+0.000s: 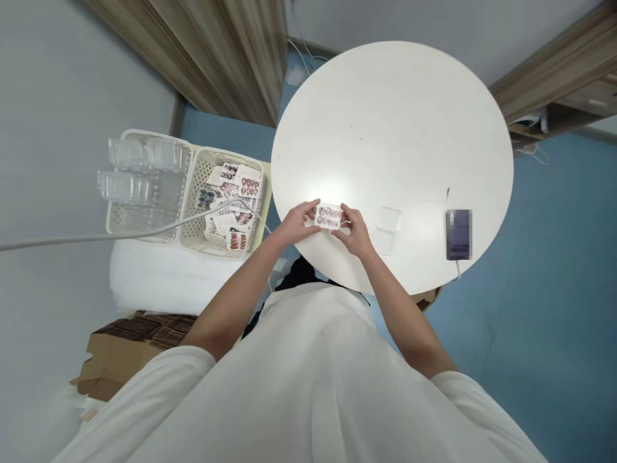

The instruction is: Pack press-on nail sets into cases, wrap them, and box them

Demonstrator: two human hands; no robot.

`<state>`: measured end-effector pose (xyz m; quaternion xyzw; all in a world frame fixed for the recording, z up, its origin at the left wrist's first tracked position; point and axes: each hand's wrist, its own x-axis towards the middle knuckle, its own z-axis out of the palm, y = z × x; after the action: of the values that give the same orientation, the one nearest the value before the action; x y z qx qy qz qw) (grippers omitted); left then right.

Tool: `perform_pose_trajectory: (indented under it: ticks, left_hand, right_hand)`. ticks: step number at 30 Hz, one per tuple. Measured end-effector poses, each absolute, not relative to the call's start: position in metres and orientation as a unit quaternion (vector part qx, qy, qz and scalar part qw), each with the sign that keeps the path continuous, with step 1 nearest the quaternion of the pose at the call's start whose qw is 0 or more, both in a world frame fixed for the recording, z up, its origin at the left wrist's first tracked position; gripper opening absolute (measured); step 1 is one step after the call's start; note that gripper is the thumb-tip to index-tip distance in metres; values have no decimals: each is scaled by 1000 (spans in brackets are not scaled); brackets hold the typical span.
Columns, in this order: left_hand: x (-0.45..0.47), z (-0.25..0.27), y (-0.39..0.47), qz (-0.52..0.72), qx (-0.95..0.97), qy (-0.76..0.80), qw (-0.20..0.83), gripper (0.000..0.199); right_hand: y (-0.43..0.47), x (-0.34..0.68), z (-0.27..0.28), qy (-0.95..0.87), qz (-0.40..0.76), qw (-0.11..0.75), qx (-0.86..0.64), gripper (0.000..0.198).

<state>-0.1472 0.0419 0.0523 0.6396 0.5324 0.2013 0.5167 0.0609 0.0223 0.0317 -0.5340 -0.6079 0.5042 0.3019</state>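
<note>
Between my two hands is a small white card of press-on nails [329, 217], set in two rows, held just over the near edge of the round table. My left hand [299, 223] pinches the card's left side, thumb below and fingers above. On its right side, my right hand [355, 231] grips it the same way. A clear plastic case [387, 230] lies unfolded on the table a short way right of my right hand, its lid and base side by side.
Left of the white round table [395, 128] stand a basket of nail cards [196, 193] and a basket of clear plastic boxes [159, 157]. A cable [120, 235] crosses them. A phone [459, 235] lies at the table's right. Cardboard [120, 360] is stacked lower left.
</note>
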Motion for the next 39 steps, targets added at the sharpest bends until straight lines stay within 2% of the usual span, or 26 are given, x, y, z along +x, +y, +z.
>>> perform_pose_trajectory:
  ticks: [7,16,30,39]
  left_hand:
    - [-71,59,18,172,703,481,494,70]
    - [-8,48,0,57,795,426,428,65]
    - [15,18,4,40,761,450,466,49]
    - [19,12,-1,61,744,497,443,45]
  right_hand:
    - [-17,142,39,-599,487,302,-559,70]
    - [-49,214,26,-614,474,229,-588,64]
    - [-32,219,-4,-570,489,235,-618,64]
    - [-37,213,-4,-573,463,235,-634,60]
